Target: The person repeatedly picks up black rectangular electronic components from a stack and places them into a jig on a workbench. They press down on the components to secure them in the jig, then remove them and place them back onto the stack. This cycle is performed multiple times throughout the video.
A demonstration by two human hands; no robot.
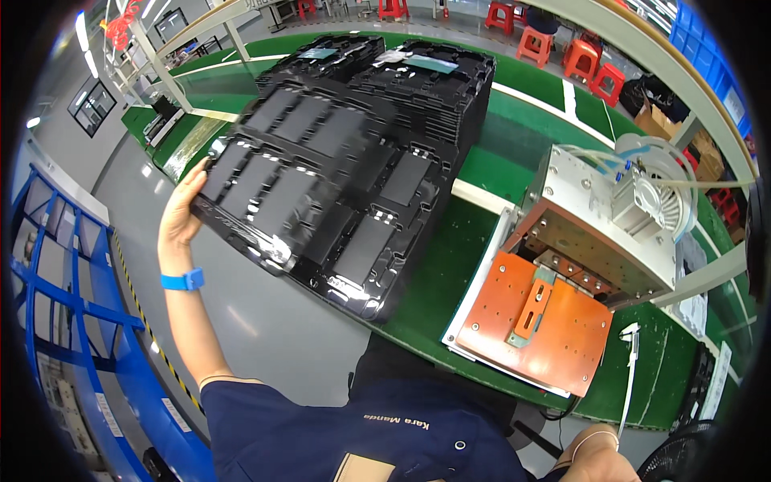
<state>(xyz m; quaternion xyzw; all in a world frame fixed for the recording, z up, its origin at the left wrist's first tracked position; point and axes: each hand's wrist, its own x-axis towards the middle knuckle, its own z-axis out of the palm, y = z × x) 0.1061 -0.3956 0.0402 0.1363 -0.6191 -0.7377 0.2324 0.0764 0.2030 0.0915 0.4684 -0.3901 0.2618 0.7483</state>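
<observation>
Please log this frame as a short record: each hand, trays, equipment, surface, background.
Left hand: at the outer edge of the upper black tray; exact grip unclear
Left wrist: blue band
Right hand: cut off by the lower edge; whether it holds anything cannot be told
Upper tray: tilted, partly over a lower black tray; both carry flat dark grey pieces
Behind: stacked black trays
Equipment: silver machine with orange plate
Surface: green table
Background: red stools
</observation>
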